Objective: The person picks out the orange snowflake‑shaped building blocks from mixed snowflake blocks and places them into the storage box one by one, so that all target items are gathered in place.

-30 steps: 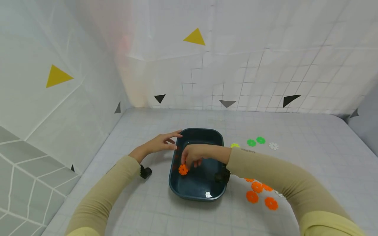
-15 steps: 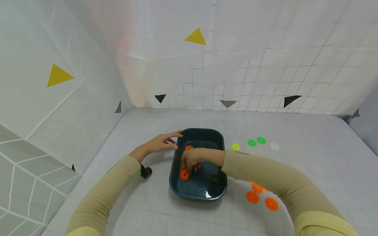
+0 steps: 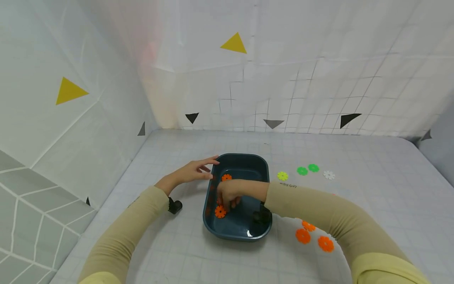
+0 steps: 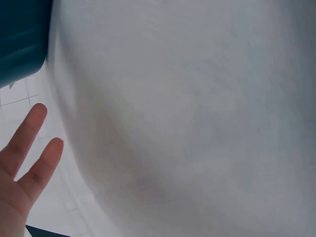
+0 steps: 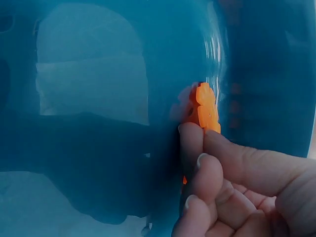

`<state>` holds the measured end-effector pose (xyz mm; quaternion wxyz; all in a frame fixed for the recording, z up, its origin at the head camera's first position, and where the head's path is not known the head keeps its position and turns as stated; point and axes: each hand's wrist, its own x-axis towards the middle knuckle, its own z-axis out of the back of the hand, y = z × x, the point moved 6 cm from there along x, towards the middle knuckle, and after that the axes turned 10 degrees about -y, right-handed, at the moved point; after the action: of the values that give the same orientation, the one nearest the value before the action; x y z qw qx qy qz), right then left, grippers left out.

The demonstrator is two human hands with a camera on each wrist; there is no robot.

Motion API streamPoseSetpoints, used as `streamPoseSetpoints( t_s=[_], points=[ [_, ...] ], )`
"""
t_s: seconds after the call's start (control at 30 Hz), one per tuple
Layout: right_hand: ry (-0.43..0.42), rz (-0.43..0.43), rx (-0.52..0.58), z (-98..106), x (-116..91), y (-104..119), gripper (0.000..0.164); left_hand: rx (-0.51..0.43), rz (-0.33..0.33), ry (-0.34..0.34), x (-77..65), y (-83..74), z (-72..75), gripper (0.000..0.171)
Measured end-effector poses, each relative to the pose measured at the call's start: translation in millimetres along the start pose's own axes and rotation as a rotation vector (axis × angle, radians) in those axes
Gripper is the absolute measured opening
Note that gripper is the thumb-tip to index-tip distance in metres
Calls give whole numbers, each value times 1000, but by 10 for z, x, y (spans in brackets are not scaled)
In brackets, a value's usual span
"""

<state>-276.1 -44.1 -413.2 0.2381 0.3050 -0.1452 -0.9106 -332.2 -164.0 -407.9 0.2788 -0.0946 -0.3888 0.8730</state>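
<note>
A deep dark-blue plastic tub stands on the table. My right hand reaches inside it by the left wall and, in the right wrist view, pinches an orange snowflake disc on edge between thumb and forefinger. Near those fingertips in the head view shows an orange disc; whether it is the pinched one, I cannot tell. Farther back in the tub lies another orange disc, partly behind the wrist. My left hand rests its outstretched fingers against the tub's left rim, and holds nothing.
Right of the tub lie a yellow disc, two green discs including this green disc, and a white disc. Several orange discs, one orange disc among them, lie nearer, partly behind the right forearm. White sheeting walls the back.
My right hand has shifted slightly toward the tub's near left side. The orange disc at its fingertips sits a little nearer. The rear orange disc has come into sight. My left hand stays put.
</note>
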Motion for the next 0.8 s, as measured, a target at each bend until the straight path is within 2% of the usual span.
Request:
streamPoseSetpoints(
  t_s=[0.8],
  points=[
    [6, 23, 50, 30, -62, 21, 13, 4, 6, -3, -2, -11, -2, 52]
  ],
)
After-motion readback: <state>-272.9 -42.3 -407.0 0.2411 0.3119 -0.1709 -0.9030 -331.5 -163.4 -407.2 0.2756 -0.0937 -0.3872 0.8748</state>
